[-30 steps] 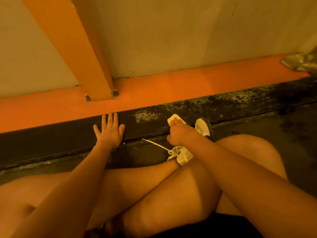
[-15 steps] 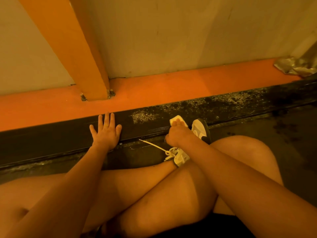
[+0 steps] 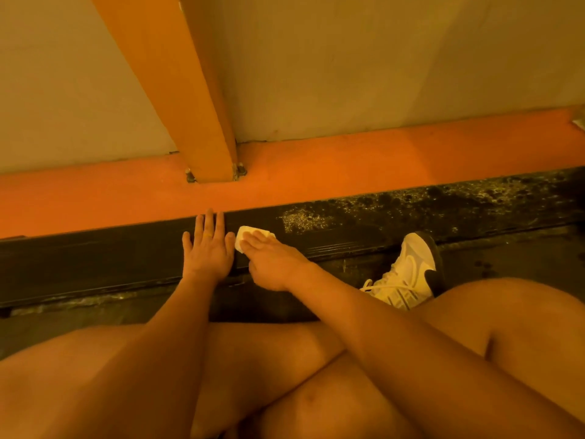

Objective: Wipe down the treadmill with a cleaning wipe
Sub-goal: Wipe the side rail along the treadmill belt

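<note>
Most of the wipe (image 3: 245, 235) was hidden under the right hand (image 3: 270, 259), which pressed it flat on the black treadmill rail (image 3: 95, 261), just beside the left hand (image 3: 207, 248), spread open. Couldn't read any logo on the sneaker (image 3: 408, 274).

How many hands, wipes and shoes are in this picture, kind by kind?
Hands: 2, the left hand flat on the black side rail and the right hand pressing the wipe
Cleaning wipes: 1, the white wipe on the rail
Shoes: 1, a white sneaker
Orange posts: 1, the upright
Total: 5
</note>
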A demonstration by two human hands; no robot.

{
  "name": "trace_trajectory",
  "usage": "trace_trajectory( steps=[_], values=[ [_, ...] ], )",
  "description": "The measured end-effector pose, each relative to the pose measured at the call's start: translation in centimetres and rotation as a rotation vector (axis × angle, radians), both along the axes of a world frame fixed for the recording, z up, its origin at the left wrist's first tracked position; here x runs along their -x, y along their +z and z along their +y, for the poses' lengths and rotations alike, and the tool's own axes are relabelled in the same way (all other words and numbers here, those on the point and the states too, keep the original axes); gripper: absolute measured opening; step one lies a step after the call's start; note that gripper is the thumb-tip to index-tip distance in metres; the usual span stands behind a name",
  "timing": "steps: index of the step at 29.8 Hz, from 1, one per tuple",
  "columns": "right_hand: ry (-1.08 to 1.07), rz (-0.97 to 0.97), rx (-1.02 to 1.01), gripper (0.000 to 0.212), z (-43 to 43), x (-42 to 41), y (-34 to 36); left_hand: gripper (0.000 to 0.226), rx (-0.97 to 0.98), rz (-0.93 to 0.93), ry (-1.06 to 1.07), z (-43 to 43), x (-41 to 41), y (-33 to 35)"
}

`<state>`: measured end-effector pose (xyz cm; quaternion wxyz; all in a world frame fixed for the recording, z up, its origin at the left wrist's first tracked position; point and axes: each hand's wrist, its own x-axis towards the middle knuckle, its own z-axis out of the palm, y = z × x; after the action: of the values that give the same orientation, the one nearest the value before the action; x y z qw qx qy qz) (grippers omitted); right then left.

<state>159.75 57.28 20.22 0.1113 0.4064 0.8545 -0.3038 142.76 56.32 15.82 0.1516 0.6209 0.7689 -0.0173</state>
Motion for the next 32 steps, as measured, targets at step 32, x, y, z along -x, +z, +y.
trace_trajectory(
  steps=[32],
  values=[
    [-0.023,-0.179,0.009,0.056,10.2,-19.5,1.3,0.059,-0.146,-0.026,0.028,1.2,-3.2,-0.7]
  ],
)
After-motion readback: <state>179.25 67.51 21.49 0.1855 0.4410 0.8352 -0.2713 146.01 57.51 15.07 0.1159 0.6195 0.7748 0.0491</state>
